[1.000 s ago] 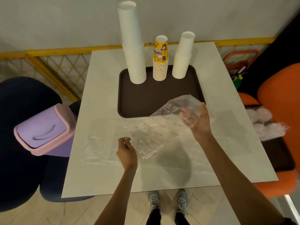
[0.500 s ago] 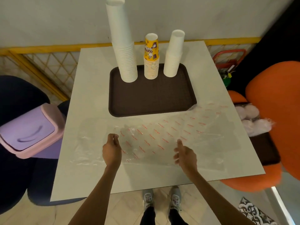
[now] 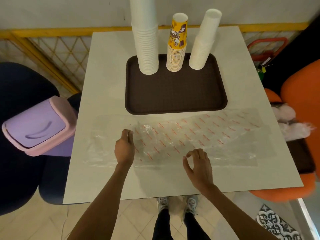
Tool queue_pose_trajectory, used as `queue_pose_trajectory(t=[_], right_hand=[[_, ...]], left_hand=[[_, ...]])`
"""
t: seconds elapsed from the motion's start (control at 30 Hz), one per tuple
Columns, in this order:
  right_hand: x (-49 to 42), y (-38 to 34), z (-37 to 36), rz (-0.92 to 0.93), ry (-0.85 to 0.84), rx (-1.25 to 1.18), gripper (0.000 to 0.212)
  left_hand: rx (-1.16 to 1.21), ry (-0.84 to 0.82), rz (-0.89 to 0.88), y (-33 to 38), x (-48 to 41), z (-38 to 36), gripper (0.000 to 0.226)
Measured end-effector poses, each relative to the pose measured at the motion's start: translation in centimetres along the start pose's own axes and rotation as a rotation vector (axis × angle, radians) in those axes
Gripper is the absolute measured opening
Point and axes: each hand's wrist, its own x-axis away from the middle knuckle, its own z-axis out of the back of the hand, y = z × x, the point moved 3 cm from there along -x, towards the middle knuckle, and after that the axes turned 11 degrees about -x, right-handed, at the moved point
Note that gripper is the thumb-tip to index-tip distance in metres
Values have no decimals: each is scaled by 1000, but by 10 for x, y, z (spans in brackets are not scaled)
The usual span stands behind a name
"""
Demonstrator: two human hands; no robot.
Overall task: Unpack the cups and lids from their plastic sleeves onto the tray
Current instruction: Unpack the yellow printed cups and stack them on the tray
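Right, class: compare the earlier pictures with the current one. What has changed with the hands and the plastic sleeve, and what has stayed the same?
The right hand let go of the printed sleeve at its raised end and drew back toward the near edge of the table; the sleeve dropped flat in front of the tray. The left hand still pinches its left end. The cup stacks stayed put.

Light: even, fairly bright indoor, from above | Shadow: one soft grey patch on the table (image 3: 107, 70), near edge | Glare: small glints on the crinkled plastic sleeve (image 3: 173, 141) | Distortion: wide-angle; tall cup stack (image 3: 147, 49) leans, table edges splay | Focus: centre fair; orange chair (image 3: 301, 94) at right smeared
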Motion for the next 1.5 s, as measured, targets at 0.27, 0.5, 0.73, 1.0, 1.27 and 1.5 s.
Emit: queue_pose_trajectory(t=[0.27, 0.5, 0.73, 1.0, 1.27, 1.5], right_hand=[[-50, -43, -39, 227, -53, 55, 30], [-85, -67, -95, 319, -203, 58, 55], [-86, -70, -127, 361, -285, 106, 50], [-85, -54, -139, 280, -386, 212, 56], [-87, -48, -136, 277, -422, 289, 53], [-88, -3, -92, 199, -417, 291, 61]], left_hand=[[-54, 8, -36, -3, -9, -2, 29], [114, 338, -51, -10, -8, 7, 38], [159, 160, -157, 2, -2, -18, 32], [8, 97, -267, -4, -6, -37, 39], [-306, -5, -388, -12, -10, -52, 55], [-453, -62, -346, -11, -10, -53, 64]])
